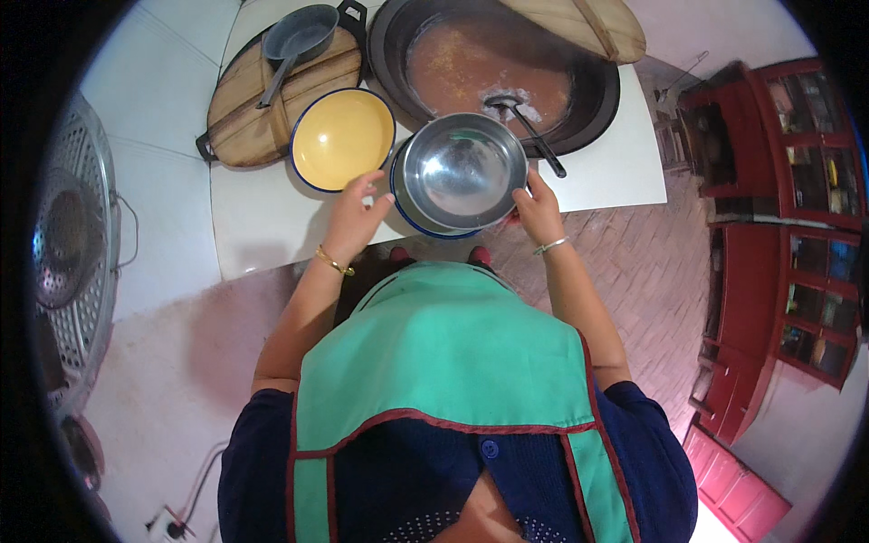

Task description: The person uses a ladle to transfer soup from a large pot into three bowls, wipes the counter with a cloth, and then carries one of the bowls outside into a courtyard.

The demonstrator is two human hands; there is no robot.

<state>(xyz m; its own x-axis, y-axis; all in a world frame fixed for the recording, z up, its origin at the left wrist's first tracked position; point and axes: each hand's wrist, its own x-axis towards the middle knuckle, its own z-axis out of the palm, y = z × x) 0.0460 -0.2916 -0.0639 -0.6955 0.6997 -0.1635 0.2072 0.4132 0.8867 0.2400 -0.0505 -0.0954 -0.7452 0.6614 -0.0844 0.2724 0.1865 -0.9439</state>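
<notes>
Steel bowl held over table
Left hand and right hand: grip closed on bowl rim, beside yellow bowl.

No labels, signs or screens show anywhere; the only possible packages are small coloured items on the shelves of the red cabinet at the right edge (yellow, green and dark shapes, too small and blurred to tell apart)
</notes>
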